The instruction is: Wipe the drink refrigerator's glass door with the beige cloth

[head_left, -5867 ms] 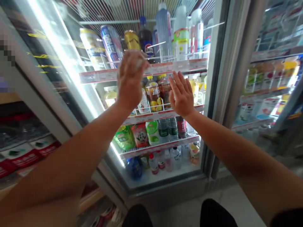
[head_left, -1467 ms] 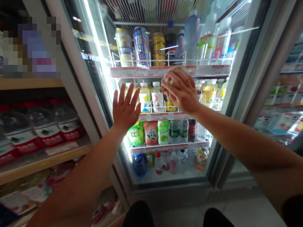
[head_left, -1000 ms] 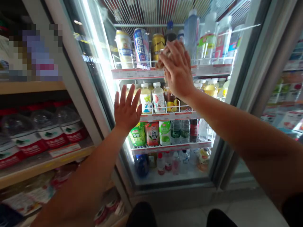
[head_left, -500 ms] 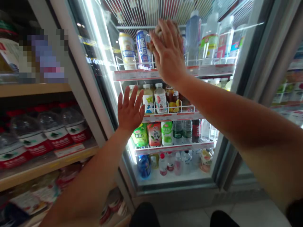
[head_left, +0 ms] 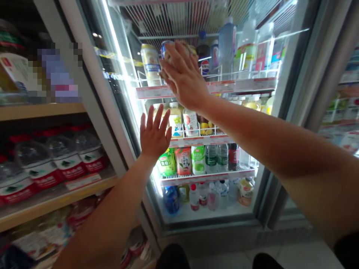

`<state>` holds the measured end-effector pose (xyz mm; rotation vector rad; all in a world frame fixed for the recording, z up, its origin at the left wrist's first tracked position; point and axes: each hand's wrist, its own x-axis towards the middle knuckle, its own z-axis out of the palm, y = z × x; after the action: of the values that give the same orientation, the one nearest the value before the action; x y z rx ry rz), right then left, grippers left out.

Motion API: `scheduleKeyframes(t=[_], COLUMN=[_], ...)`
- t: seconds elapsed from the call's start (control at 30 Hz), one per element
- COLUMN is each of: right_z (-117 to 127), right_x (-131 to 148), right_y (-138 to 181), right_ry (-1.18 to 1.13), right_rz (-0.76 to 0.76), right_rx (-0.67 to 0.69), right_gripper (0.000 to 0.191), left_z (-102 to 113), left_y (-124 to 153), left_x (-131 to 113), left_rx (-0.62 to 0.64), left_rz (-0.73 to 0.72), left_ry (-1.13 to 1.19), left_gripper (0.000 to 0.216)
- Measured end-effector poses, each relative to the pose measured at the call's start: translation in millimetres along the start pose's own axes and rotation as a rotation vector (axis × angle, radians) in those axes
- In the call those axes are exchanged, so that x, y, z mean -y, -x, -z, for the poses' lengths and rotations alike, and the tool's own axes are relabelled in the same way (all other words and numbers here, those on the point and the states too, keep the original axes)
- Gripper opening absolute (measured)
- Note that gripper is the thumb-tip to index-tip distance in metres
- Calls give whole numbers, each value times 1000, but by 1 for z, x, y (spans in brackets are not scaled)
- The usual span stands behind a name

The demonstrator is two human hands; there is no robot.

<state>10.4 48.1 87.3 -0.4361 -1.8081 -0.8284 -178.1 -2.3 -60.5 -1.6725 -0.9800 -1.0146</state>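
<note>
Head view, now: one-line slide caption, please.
Right hand holding a crumpled cloth up at the glass door of a lit drinks cooler, left hand spread open lower down.

From the right hand (head_left: 183, 76), the glass door (head_left: 246, 56) offers clear passage toward 2 o'clock; the left hand (head_left: 155, 134) obstructs 7 o'clock.

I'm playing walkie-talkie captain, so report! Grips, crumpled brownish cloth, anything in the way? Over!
Right grip holding crumpled brownish cloth at clear glass fridge door. Left grip spread open, no cloth. Bare right forearm hiding part of white wire middle shelf. Over.
</note>
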Motion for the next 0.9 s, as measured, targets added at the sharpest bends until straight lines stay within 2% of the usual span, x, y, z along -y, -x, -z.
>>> scheduleKeyframes(t=[0.1, 0.17, 0.27, 0.37, 0.47, 0.57, 0.63, 0.77, 0.83, 0.9], right_z=[1, 7, 14, 11, 4, 8, 17, 29, 30, 33], right_x=[13, 12, -2, -12, -11, -13, -20, -29, -24, -19], right_y=[9, 8, 2, 5, 13, 11, 6, 14, 30, 45], right_ry=[-42, -32, 23, -52, -133, -50, 56, 127, 96, 50], right_rz=[230, 271, 158, 34, 84, 176, 132, -61, -58, 37], right_rx=[126, 150, 70, -29, 30, 147, 133, -6, 29, 119], right_gripper=[50, 51, 47, 46, 45, 46, 47, 45, 46, 46], left_z=[0, 0, -1, -2, -1, -1, -1, -3, -4, -4], left_y=[-1, -1, -1, -1, -2, -3, -3, -1, -1, -1], left_x=[-1, -1, 0, 1, 1, 0, 0, 1, 2, 2], left_rx=[8, 2, 8, 40, 74, 78, 60, 41, 49, 43], left_rz=[13, 19, 28, 37, 65, 80, 71, 60, 62, 54], left_ry=[9, 11, 12, 14, 15, 5, -4, 19, 24, 14], left_gripper=[59, 58, 57, 57, 60, 60, 59, 59, 60, 59])
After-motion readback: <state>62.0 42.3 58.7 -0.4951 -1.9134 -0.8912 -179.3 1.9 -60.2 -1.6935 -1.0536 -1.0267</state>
